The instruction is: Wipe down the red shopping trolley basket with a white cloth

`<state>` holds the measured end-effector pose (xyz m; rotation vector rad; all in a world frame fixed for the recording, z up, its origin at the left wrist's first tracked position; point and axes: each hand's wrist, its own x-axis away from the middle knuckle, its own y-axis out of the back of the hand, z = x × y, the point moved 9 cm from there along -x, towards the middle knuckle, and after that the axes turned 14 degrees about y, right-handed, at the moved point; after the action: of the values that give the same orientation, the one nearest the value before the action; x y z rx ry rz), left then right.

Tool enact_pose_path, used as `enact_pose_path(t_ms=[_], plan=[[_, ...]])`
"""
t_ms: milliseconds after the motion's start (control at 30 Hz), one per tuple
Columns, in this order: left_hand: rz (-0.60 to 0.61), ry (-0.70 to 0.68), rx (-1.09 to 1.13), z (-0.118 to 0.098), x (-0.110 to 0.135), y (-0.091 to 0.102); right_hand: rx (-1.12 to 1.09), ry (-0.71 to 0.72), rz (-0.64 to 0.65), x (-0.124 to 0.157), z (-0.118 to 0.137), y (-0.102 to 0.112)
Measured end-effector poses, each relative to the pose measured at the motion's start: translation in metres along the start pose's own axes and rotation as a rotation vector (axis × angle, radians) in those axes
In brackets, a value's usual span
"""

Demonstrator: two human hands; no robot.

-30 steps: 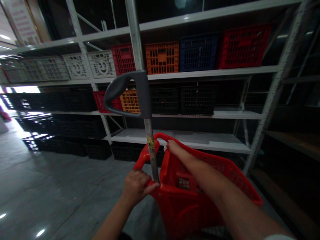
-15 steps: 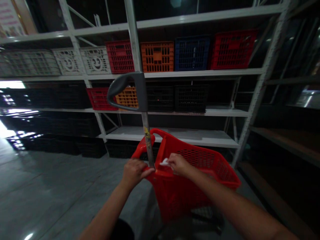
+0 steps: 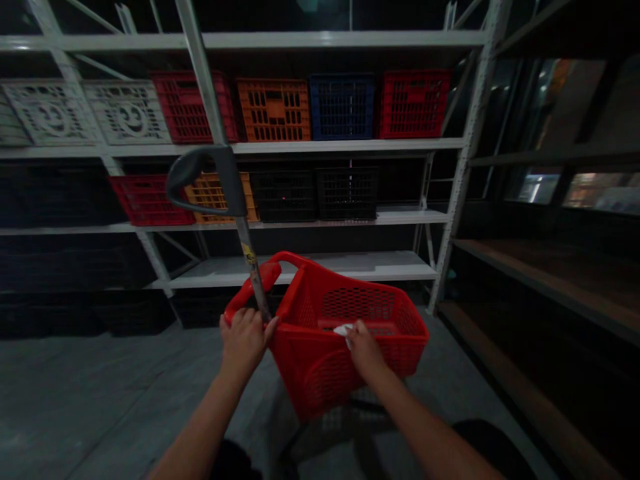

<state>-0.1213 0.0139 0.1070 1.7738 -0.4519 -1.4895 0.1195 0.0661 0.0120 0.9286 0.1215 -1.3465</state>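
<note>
A red plastic shopping cart (image 3: 320, 373) stands in front of me, its mesh basket turned to the right. My left hand (image 3: 245, 337) is closed around the cart's red side frame, just below the handle (image 3: 250, 290). Beside that hand a metal pole (image 3: 253, 267) with a grey D-shaped grip (image 3: 230, 180) rises from the cart. A white cloth (image 3: 343, 329) is pinched in my right hand (image 3: 364, 347) at the near rim of the basket. Most of the cloth is hidden by the fingers.
White metal shelving (image 3: 320, 273) runs behind the cart. It carries an orange crate (image 3: 274, 110), a blue crate (image 3: 343, 107), a red crate (image 3: 415, 103), white smiley crates (image 3: 131, 113) and several black crates. A dark rack (image 3: 540, 280) borders the right side. Grey concrete floor (image 3: 110, 393) lies left.
My right hand has slid the cloth along the near rim, away from the handle end. My left hand stays on the frame. The view has swung right, and the cart sits further left.
</note>
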Motion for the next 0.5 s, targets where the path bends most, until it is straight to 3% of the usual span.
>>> enact_pose_path(t_ms=[67,133,233,367,433,500], plan=[[0.002,0.005,0.001,0.002,-0.004,-0.003,0.053,-0.092,-0.046,0.014,-0.031,0.029],[-0.004,0.014,-0.001,0.002,-0.005,-0.004,0.037,-0.154,-0.084,0.018,-0.043,0.035],[-0.007,0.018,-0.020,-0.001,-0.005,-0.003,-0.175,-0.231,-0.120,0.001,-0.027,-0.003],[0.011,0.021,-0.046,-0.001,-0.005,-0.004,-0.395,-0.214,-0.111,-0.042,0.032,-0.076],[0.020,0.024,-0.051,0.001,-0.006,-0.005,-0.387,-0.140,-0.071,-0.054,0.054,-0.092],[0.025,0.020,-0.050,0.003,-0.009,-0.007,-0.346,-0.020,-0.001,-0.056,0.065,-0.091]])
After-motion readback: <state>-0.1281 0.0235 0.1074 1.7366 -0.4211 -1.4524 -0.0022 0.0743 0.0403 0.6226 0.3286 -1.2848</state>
